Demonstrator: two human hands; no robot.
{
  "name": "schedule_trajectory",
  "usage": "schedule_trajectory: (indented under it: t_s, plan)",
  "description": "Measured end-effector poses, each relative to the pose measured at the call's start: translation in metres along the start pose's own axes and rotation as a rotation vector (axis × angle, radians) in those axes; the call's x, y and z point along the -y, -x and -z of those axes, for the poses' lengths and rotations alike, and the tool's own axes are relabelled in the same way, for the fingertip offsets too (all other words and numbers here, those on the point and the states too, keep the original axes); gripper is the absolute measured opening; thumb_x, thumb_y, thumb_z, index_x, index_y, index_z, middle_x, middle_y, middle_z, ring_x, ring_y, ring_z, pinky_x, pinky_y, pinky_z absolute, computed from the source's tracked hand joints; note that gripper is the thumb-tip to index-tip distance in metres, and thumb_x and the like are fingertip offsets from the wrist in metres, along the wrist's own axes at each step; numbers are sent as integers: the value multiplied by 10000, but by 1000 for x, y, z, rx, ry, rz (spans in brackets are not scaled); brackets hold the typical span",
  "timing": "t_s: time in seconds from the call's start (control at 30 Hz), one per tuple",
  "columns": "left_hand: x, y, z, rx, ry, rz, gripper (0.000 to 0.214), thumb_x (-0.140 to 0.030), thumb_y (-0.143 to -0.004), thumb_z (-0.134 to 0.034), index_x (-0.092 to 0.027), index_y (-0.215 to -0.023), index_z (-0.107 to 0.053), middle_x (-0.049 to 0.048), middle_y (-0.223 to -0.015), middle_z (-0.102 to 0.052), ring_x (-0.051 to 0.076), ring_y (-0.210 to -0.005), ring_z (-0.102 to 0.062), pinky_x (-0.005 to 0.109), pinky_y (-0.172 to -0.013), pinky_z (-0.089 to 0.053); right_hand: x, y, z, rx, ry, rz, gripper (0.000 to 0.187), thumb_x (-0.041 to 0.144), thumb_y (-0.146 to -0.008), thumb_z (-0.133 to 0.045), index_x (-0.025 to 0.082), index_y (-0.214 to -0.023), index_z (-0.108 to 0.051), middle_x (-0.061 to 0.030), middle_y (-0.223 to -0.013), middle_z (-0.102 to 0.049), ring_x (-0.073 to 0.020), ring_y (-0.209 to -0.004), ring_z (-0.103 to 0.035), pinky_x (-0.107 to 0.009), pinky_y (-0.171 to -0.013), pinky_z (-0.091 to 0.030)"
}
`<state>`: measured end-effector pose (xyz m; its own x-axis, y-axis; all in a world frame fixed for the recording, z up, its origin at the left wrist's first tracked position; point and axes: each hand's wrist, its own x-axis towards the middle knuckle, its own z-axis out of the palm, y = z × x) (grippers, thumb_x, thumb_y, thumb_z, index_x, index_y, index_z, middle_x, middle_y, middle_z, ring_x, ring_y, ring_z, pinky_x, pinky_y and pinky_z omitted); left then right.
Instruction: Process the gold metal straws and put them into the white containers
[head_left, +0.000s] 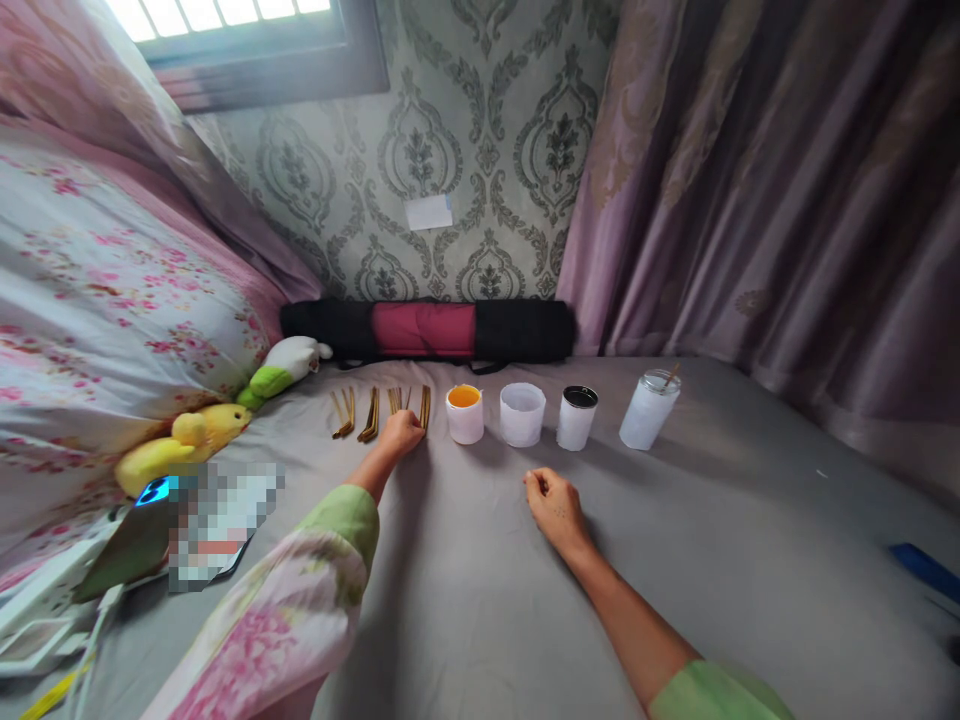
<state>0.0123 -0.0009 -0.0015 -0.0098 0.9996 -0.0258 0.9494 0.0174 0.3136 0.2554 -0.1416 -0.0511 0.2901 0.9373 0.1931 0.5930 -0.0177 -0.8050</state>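
My left hand [403,432] reaches to a row of thin golden-brown sticks, bent near their lower ends. Its fingers are closed at the third bundle [394,401], and the fingertips are partly hidden. The fourth bundle [425,408] lies just right of the hand; the first [345,415] and second bundles [370,415] are to its left. Over the bed, my right hand [555,505] is curled closed, with nothing visible in it. Beyond it stand a white-wrapped cup with an orange inside [465,420], a wider whitish cup [521,422] and a white-wrapped can with a dark inside [575,425].
A white-wrapped glass jar [646,418] at the right holds one brown stick. Plush toys [202,440], a phone [135,545] and a power strip [45,590] with cables lie left. A black and red roll [427,330] rests along the wall; a blue object [926,570] lies far right.
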Motion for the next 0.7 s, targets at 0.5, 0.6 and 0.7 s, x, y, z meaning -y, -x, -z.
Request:
schedule_trajectory:
  t_s: [0.5, 0.6, 0.7]
  plan:
    - [0, 1, 0, 1, 4, 7, 235, -247, -666, -533, -133, -822, -665, 102, -835, -652, 188, -801, -587, 216, -628, -402, 2, 1, 1, 3, 8, 10, 269, 324, -778, -384, 180, -698, -596, -54, -668, -634, -152, -583, -552, -231, -553, -367]
    - [-1, 2, 2, -4, 2, 7, 235, -239, -665, -524, -132, -819, -665, 113, -853, -651, 200, -822, -587, 224, -638, -403, 1, 1, 1, 2, 8, 6, 265, 322, -774, -389, 180, -701, -601, -52, -663, -634, -152, -579, -551, -231, -552, -365]
    - [-2, 3, 3, -10, 0, 10, 235, -233, -663, -521, -134, -820, -666, 120, -869, -651, 207, -835, -588, 226, -644, -405, 2, 1, 1, 6, 3, 2, 271, 328, -773, -387, 179, -698, -601, -56, -667, -634, -152, -575, -546, -231, -546, -359]
